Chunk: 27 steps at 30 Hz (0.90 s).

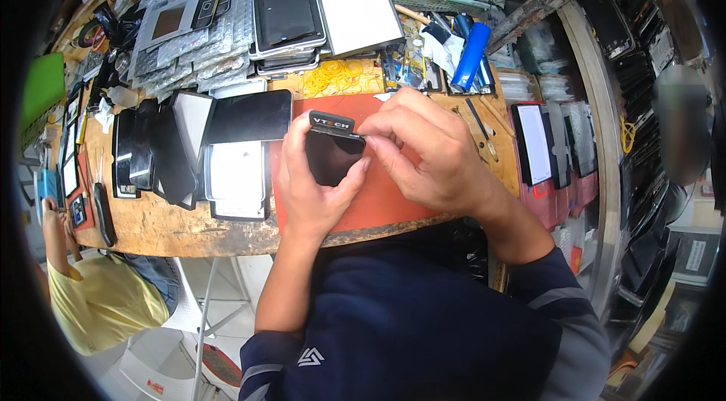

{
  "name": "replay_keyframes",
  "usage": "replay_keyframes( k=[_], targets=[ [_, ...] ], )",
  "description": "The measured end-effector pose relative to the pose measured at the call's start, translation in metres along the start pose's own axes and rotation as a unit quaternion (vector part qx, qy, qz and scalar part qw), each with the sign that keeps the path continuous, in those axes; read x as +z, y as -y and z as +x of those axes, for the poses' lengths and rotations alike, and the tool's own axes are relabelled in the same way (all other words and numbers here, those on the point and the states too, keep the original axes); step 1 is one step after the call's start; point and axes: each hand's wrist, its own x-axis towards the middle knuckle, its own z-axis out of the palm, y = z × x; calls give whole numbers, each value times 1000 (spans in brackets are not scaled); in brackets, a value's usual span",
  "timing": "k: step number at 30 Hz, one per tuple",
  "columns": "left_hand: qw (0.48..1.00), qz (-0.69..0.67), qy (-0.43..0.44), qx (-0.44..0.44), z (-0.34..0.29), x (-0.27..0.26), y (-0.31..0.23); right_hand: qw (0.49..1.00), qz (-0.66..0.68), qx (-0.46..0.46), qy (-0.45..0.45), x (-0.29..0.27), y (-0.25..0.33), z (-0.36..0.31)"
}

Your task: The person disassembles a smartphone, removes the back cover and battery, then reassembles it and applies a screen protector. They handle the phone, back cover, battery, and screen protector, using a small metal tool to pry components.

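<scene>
My left hand (314,200) grips a small phone-sized device with a dark glossy screen (333,160), thumb along one side and fingers round the other. A black strip with light and red lettering (331,122) stands along the device's far edge. At that edge's right end, the thumb and forefinger of my right hand (416,145) are pinched together; what lies between the fingertips is too small to make out. Both hands are above an orange-red mat (393,197) on the wooden workbench.
Left of the mat lie black tablet panels (249,115) and a white-faced panel (236,178). Behind are bubble-wrapped parts (178,53), stacked tablets (285,7), yellow rubber bands (344,78) and a blue cylinder (472,55). A co-worker in a yellow shirt (106,299) sits at the far left.
</scene>
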Motion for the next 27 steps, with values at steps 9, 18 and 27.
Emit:
replay_keyframes(
  k=[9, 18, 27],
  targets=[
    [1000, -5, 1, -7, 2, 2, 0, 1000, 2, 3, -3, 4, -4, 1],
    [999, 22, -14, 34, 4, 3, 0, 1000, -16, -6, -9, 6, -5, 2],
    [1000, 4, -7, 12, 3, 4, 0, 999, -29, 2, -16, -4, 3, 0]
  ],
)
